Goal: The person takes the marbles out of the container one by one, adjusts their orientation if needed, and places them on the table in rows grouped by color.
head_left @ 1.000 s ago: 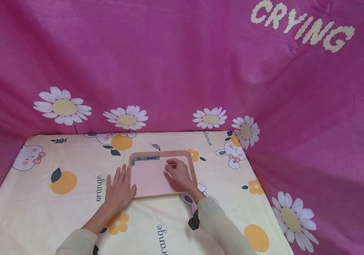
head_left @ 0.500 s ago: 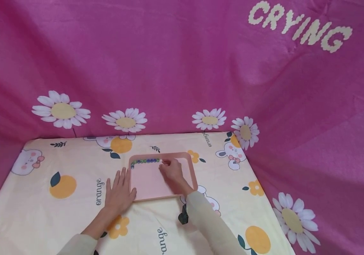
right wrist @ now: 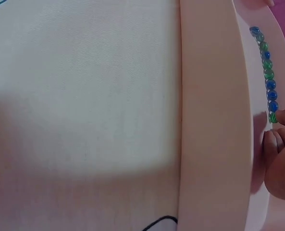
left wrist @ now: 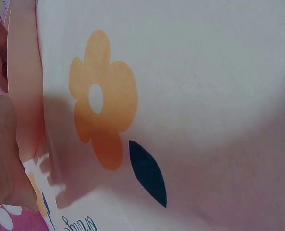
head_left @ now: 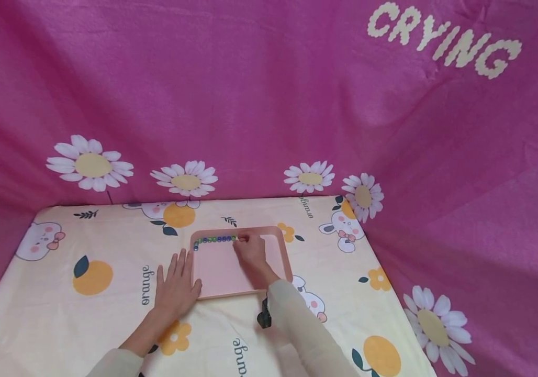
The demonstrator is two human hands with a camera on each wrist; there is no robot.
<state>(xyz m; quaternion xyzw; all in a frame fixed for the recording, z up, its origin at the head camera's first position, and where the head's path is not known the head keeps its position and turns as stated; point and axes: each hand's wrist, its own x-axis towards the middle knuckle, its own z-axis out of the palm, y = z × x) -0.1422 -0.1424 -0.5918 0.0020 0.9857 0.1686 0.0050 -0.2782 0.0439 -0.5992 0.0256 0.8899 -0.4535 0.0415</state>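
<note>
A row of blue and green glass marbles (right wrist: 271, 84) lies along the far side of the pink tray (head_left: 217, 296), bending toward me at the left corner. My right hand (head_left: 251, 255) is over the tray at the row's right end. Its fingers are curled, one fingertip right at the last green marble (right wrist: 273, 118); I cannot tell whether something sits between thumb and finger. My left hand (head_left: 175, 288) lies flat beside the tray, fingers spread, the thumb at its near left corner. In the left wrist view, part of the left hand (left wrist: 3, 154) shows beside the tray's wall (left wrist: 26, 82).
A cream tablecloth (head_left: 90, 324) printed with oranges, flowers and rabbits covers the table. Pink cloth (head_left: 250, 94) with daisies hangs behind it and on both sides. A small black object (head_left: 264, 317) shows by the right sleeve (head_left: 297, 319).
My right hand has moved left over the tray to the last marble of the row. The left hand keeps its place, and the row of marbles looks the same.
</note>
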